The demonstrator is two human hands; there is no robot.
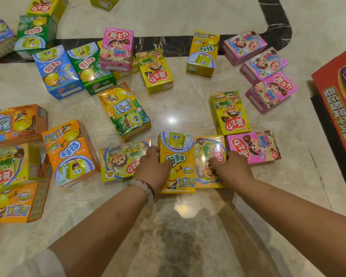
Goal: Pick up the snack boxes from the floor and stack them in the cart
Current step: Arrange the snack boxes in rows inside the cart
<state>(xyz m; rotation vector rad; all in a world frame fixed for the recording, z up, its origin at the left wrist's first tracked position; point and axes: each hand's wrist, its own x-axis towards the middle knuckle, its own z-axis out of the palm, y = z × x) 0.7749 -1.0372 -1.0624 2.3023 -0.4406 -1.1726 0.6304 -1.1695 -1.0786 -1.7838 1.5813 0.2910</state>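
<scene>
Two hands on a pair of snack boxes

Two boxes lie flat and touching on the marble floor [188, 226]: a yellow box [177, 156] and, on its right, an orange-edged box [205, 148]. Left hand [153, 166], with a bead bracelet [143, 186] at the wrist, grips the yellow box's left edge. Right hand [231, 166] rests curled on the orange-edged box; whether it grasps it cannot be told. Many more boxes lie scattered around; a pink box [254, 145] sits just beside the right hand, a red carton [338, 92] at far right
</scene>
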